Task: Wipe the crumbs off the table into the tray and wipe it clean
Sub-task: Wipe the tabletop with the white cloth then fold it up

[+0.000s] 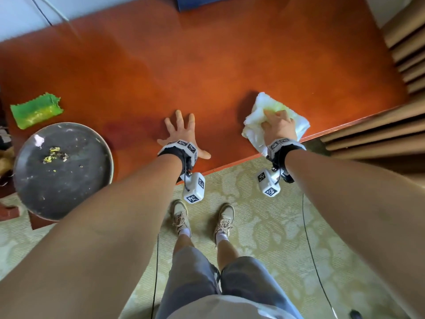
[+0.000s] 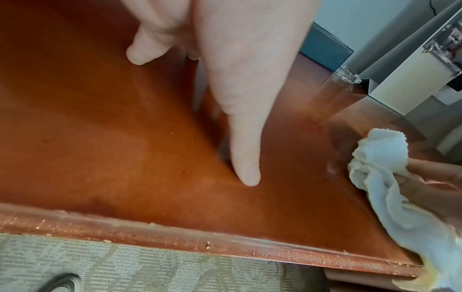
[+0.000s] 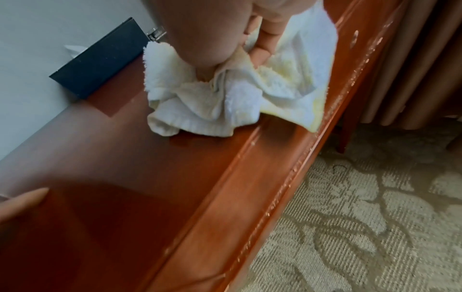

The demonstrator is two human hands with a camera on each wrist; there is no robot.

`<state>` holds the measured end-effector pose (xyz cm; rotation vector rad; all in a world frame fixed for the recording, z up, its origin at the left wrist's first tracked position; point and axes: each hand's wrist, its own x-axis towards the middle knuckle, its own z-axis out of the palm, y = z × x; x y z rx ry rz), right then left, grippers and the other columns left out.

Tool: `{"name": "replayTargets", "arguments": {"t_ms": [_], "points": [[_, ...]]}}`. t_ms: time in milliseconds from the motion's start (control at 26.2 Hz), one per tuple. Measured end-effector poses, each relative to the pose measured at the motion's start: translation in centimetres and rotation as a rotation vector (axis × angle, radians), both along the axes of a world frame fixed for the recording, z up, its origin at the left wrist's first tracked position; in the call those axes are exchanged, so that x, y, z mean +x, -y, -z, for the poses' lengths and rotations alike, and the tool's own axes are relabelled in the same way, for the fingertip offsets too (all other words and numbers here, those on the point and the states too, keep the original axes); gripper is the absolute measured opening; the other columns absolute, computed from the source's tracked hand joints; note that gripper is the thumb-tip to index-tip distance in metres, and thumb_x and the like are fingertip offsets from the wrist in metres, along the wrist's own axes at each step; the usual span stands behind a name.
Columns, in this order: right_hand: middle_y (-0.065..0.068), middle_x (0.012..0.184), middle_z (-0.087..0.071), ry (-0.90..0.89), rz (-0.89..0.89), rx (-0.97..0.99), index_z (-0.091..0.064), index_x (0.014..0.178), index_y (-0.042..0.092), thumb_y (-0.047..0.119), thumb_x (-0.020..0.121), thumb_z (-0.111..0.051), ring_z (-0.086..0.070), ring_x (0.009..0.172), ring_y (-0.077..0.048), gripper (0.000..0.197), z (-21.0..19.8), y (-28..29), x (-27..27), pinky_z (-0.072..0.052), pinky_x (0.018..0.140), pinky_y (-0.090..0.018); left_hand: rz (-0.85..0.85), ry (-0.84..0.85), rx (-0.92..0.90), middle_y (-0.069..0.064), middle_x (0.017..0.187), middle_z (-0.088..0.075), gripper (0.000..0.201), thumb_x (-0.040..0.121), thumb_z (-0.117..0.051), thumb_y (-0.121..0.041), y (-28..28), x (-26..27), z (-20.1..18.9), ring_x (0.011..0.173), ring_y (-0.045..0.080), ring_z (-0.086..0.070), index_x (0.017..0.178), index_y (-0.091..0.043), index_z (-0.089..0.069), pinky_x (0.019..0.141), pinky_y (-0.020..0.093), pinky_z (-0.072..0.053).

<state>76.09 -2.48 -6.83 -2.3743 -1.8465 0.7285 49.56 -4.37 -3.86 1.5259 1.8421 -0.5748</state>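
Note:
On the red-brown wooden table (image 1: 207, 65), my right hand (image 1: 278, 125) grips a crumpled white cloth (image 1: 257, 132) with yellowish stains, bunched near the table's front right edge; the cloth (image 3: 225, 98) fills the right wrist view and shows at the right of the left wrist view (image 2: 380, 158). My left hand (image 1: 181, 132) lies flat on the table with fingers spread, thumb (image 2: 245, 162) pressed to the wood. A round dark tray (image 1: 99, 148) at the front left holds yellow crumbs (image 1: 54, 154). Fine specks dot the table's front edge (image 2: 225, 245).
A torn green wrapper (image 1: 35, 110) lies behind the tray. A dark blue box (image 3: 100, 59) stands at the back by the wall. Tan curtains (image 1: 404, 54) hang to the right. Patterned carpet (image 1: 264, 226) and my shoes lie below the table edge.

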Motion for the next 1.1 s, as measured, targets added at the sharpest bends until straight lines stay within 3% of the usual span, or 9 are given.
{"name": "replayTargets", "arguments": {"t_ms": [229,343,457,571,762,876,1105], "points": [[-0.005,0.134,-0.037,0.106,0.017,-0.042,-0.043,0.137,0.036,0.019,0.096,-0.035,-0.040,0.114,-0.036,0.045,-0.5,-4.8,-1.6,-0.039,0.080,-0.035,0.000,0.000,-0.020,-0.002,0.157,0.033,0.139,0.056,-0.086,-0.060,-0.2,0.2,0.0,0.147,0.037,0.020,0.153,-0.035,0.010,0.103,0.077,-0.021],[-0.004,0.137,-0.034,0.145,-0.089,-0.095,-0.039,0.137,0.032,0.016,0.093,-0.036,-0.038,0.118,-0.038,0.047,-0.1,-6.1,-5.3,-0.039,0.080,-0.039,0.001,-0.005,-0.027,-0.001,0.157,0.033,0.142,0.054,-0.087,-0.061,-0.4,0.3,0.1,0.146,0.038,0.021,0.153,-0.034,0.012,0.102,0.077,-0.022],[-0.002,0.137,-0.035,0.109,-0.283,-0.089,-0.038,0.134,0.030,0.011,0.089,-0.039,-0.038,0.118,-0.037,0.049,-0.1,-5.0,-9.3,-0.039,0.076,-0.043,0.000,-0.016,-0.029,0.000,0.157,0.034,0.143,0.054,-0.088,-0.060,-0.5,0.4,0.2,0.146,0.039,0.021,0.153,-0.034,0.013,0.101,0.078,-0.024],[0.000,0.132,-0.038,0.018,-0.336,-0.086,-0.039,0.134,0.035,0.020,0.093,-0.046,-0.038,0.118,-0.035,0.044,-0.6,-2.2,-10.9,-0.046,0.075,-0.042,-0.008,-0.018,-0.025,-0.001,0.157,0.033,0.143,0.055,-0.088,-0.058,-0.5,0.3,0.1,0.146,0.039,0.021,0.153,-0.034,0.013,0.101,0.078,-0.025],[0.004,0.128,-0.048,-0.082,-0.466,-0.046,-0.048,0.136,0.042,0.029,0.098,-0.043,-0.040,0.118,-0.027,0.041,-0.7,1.0,-7.8,-0.046,0.085,-0.034,-0.016,-0.026,-0.013,-0.002,0.158,0.030,0.145,0.051,-0.090,-0.057,-0.7,0.6,-0.1,0.146,0.040,0.018,0.153,-0.035,0.011,0.102,0.074,-0.029],[0.005,0.130,-0.048,-0.086,-0.313,-0.001,-0.053,0.133,0.044,0.027,0.097,-0.045,-0.040,0.119,-0.024,0.040,-0.5,2.4,-3.5,-0.045,0.083,-0.031,-0.030,-0.039,-0.038,-0.001,0.158,0.032,0.146,0.053,-0.091,-0.053,-1.0,0.8,-0.2,0.146,0.041,0.019,0.153,-0.034,0.013,0.104,0.073,-0.029],[-0.004,0.133,-0.042,0.015,0.032,-0.032,-0.048,0.135,0.041,0.023,0.097,-0.038,-0.041,0.117,-0.032,0.043,-0.8,1.5,3.2,-0.042,0.081,-0.037,-0.045,-0.028,-0.042,-0.001,0.157,0.033,0.145,0.054,-0.092,-0.049,-1.0,1.0,-0.2,0.146,0.040,0.021,0.153,-0.035,0.013,0.105,0.073,-0.028]]}}
